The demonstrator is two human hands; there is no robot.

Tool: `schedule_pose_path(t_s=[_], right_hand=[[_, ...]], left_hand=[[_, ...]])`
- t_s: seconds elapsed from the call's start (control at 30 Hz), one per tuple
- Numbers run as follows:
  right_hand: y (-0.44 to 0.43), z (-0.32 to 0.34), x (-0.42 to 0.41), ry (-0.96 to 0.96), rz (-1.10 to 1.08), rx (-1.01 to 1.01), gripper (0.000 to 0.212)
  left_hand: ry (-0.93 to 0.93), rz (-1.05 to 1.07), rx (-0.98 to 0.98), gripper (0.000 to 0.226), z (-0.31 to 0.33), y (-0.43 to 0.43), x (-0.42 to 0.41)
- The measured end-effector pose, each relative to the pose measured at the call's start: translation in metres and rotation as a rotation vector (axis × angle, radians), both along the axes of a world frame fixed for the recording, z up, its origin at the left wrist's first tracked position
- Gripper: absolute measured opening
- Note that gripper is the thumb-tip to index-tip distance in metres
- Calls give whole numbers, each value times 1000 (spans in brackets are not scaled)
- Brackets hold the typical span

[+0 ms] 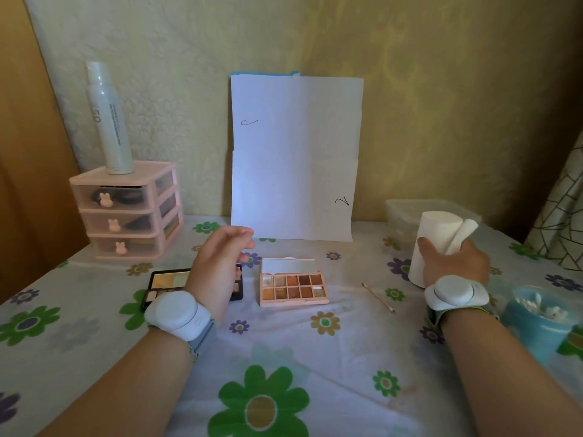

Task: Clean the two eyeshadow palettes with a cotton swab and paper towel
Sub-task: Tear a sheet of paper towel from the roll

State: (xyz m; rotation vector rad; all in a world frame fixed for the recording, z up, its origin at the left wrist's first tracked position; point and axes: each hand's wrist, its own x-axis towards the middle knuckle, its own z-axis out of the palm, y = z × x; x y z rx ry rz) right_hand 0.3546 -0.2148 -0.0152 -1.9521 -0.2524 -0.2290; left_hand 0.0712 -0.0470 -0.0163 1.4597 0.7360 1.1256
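Observation:
A pink eyeshadow palette [293, 287] lies open in the middle of the flowered tablecloth. To its left, a black palette [164, 283] lies open, partly hidden by my left hand [220, 263], which hovers above it with loosely curled fingers and holds nothing. At the right, my right hand [454, 263] grips a white paper towel roll [438, 238] standing on the table, with a loose sheet end sticking up. A used cotton swab [378, 298] lies between the pink palette and the roll.
A pink three-drawer organiser [126, 212] with a tall white bottle [108, 121] on top stands at the back left. White paper [293, 159] leans on the wall. A blue cup of cotton swabs [536, 316] is at the right edge, a clear box [407, 212] behind the roll.

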Motion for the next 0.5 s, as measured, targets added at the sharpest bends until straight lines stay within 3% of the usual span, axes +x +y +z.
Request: schedule_pose_path(t_s=[0.17,0.27,0.4,0.43,0.5], right_hand=[[2,7,1,-96,-116,99,50],[1,19,-17,-258,-96,152,44],[8,32,-57,-538,170,217,25],[10,35,-69,-522,289,236,18],[17,35,-94,-344,539,289,35]], left_hand=[[-17,-11,0,38,1,-2,1],[-20,-34,-4,36,3,-3,1],[-11,-106,18,27,2,-8,2],[-12,-132,31,21,2,-9,2],[5,-197,54,20,0,-10,4]])
